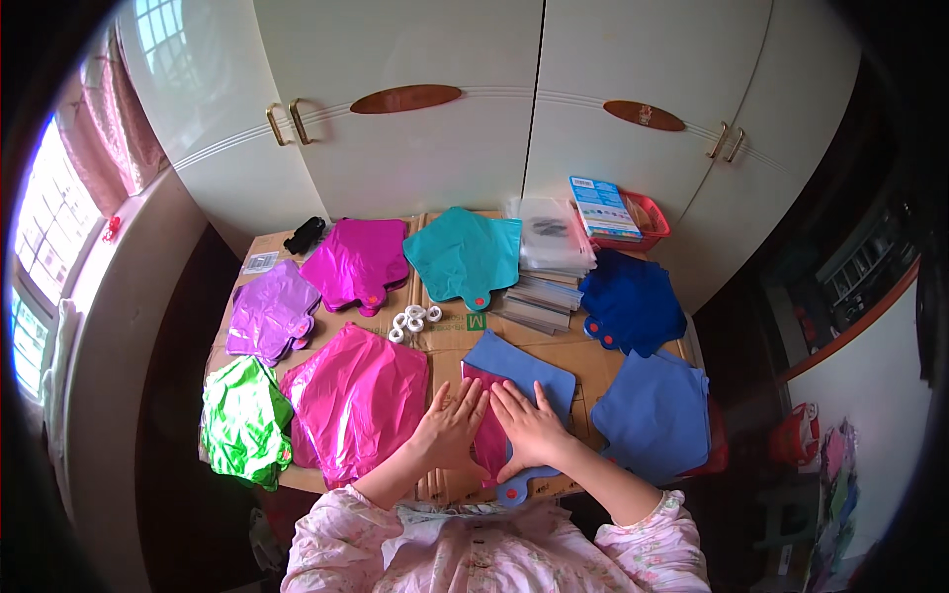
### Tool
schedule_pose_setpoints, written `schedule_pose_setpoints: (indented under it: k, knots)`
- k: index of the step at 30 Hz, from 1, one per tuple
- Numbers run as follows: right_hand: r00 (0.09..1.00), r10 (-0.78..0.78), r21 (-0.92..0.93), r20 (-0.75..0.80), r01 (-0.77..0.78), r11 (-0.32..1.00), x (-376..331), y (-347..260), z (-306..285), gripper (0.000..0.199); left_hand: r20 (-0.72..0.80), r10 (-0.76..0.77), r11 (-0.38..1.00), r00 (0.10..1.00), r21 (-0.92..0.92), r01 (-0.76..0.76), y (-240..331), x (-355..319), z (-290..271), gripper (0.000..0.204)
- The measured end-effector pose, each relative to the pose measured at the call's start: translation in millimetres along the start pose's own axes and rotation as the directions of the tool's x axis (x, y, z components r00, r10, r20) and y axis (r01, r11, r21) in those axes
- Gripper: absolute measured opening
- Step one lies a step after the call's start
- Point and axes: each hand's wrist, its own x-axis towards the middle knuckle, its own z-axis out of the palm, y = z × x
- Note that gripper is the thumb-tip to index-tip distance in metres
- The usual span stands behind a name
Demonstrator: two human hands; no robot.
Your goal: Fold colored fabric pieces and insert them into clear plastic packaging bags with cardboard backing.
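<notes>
With twelve at the cupboard side of the cardboard-covered tabletop (447, 354), a shiny green foil stack (239, 420) lies at eight o'clock, a lilac stack (269, 308) between nine and ten, and a black object (305, 234) near ten. A magenta stack (354, 259) sits beside it; a large hot-pink stack (364, 400) lies inward toward eight. White rings (398, 322) cluster just off centre, toward ten. The person's left hand (450, 425) lies flat, fingers extended and slightly spread, on a pink foil piece (485, 444) at five o'clock, atop a blue sheet (546, 379). A teal stack (463, 255) occupies twelve. The right hand (530, 427) rests beside the left, its fingers likewise straight and fanned. Clear bags (544, 249) lie at one, a red basket (652, 225) at two, a navy stack (635, 301) near three, a periwinkle stack (654, 410) at four.
</notes>
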Motion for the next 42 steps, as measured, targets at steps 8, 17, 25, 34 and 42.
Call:
schedule_pose_setpoints:
  k: [8, 17, 25, 34, 42]
  knots:
    - [0.999, -0.02, -0.028, 0.032, 0.021, 0.999, -1, 1, 1, 0.137, -0.038, 0.019, 0.999, 0.999, 0.034, -0.018, -7, 5, -3, 0.126]
    - [0.872, 0.368, 0.386, -0.322, -0.234, 0.892, 25, 70, 20, 0.078, 0.042, -0.054, 0.986, 0.998, 0.158, 0.047, 10, 13, -5, 0.11]
    - [0.906, 0.413, 0.425, 0.095, -0.412, 0.806, 48, 98, -27, 0.055, -0.078, -0.045, 0.99, 0.996, 0.129, 0.055, 10, 8, 3, 0.108]
    - [0.96, 0.281, 0.653, 0.012, -0.22, 0.725, 56, 103, -19, 0.059, -0.107, 0.015, 0.994, 0.994, 0.112, -0.003, 8, 9, 7, 0.106]
    - [0.947, 0.321, 0.371, 0.037, -0.311, 0.875, 58, 90, -30, 0.064, -0.129, 0.025, 0.991, 0.991, 0.137, -0.008, 4, 10, 18, 0.093]
